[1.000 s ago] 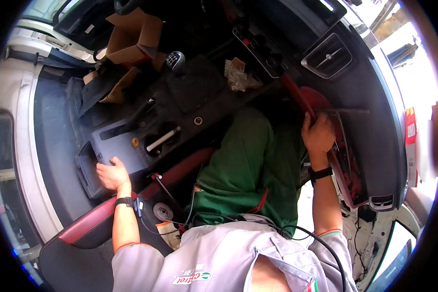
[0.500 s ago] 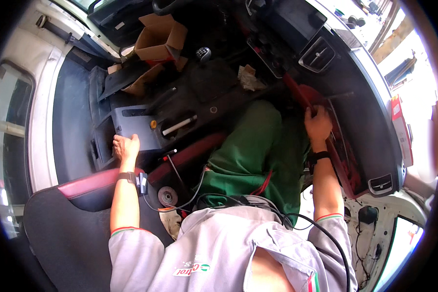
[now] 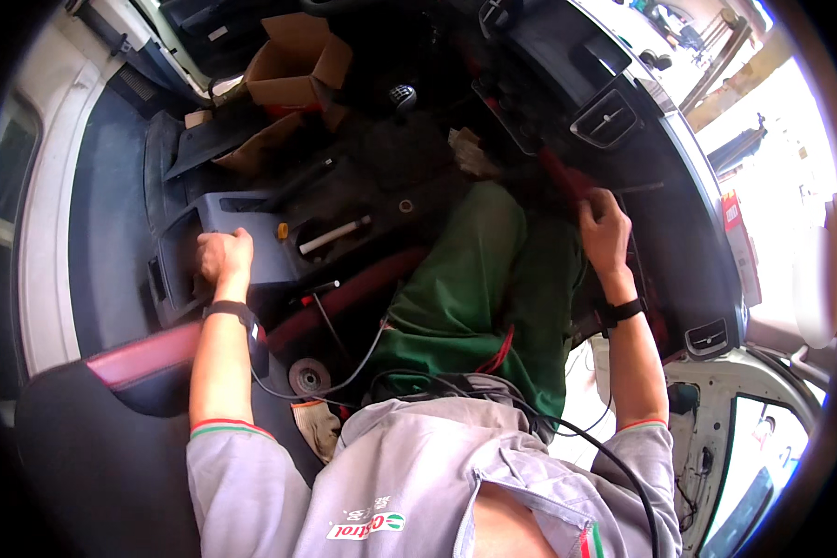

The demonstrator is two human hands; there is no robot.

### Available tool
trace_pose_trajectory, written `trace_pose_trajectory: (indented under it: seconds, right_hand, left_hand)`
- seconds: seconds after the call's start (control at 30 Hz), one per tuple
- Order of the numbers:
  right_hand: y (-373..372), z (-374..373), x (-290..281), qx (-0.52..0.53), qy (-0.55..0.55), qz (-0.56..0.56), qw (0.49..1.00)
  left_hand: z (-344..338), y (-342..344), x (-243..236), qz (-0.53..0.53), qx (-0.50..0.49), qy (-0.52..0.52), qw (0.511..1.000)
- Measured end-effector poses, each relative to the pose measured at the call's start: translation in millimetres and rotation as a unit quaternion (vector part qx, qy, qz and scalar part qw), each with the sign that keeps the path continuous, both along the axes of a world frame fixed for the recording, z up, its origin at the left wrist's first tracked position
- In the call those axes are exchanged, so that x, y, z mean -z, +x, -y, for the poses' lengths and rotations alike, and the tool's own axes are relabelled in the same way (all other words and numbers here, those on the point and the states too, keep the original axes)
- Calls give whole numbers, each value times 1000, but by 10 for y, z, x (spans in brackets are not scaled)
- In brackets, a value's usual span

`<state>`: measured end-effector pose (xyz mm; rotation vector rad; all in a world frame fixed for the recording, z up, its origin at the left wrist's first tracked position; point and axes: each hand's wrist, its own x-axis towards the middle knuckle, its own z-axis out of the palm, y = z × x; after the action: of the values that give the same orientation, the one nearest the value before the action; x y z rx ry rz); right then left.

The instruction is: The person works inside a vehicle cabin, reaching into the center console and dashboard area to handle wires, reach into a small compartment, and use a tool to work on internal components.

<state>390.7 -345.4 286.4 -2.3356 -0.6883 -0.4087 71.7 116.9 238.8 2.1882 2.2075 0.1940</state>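
My left hand (image 3: 224,253) is closed on the grey plastic centre-console panel (image 3: 268,260), by an open compartment at its left end. A white tube (image 3: 334,235) and a small yellow item (image 3: 283,231) lie beside that panel. My right hand (image 3: 605,226) has its fingers curled over a red trim strip (image 3: 560,175) along the lower edge of the dashboard (image 3: 679,232). My legs in green trousers (image 3: 465,279) are between the console and the dashboard. A tool with a long shaft (image 3: 329,316) leans by the red seat edge, above a grinding disc (image 3: 309,378).
An open cardboard box (image 3: 288,70) sits beyond the gear knob (image 3: 402,96). A crumpled bag (image 3: 472,153) lies near the controls. A black seat (image 3: 93,446) is at lower left, an open door frame (image 3: 707,446) at lower right. Cables (image 3: 363,372) cross my waist.
The view has shifted. My left hand has moved up with the grey panel, which sits higher and further left relative to the gear knob. My right hand stays on the red trim.
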Motion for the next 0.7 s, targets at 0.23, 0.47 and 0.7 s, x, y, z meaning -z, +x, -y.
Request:
trace_pose_trajectory:
  seconds: [0.23,0.47,0.7]
  right_hand:
    - [595,-1082,126,-151,4,-222,963]
    - [1231,-2022,1132,-152,-110,-374,908]
    - [1278,-2074,1189,-213,16,-575,790]
  left_hand:
    - [0,177,-31,-10,-4,15,1000]
    - [36,210,77,-92,1,42,995]
    - [32,253,49,-143,-16,35,989]
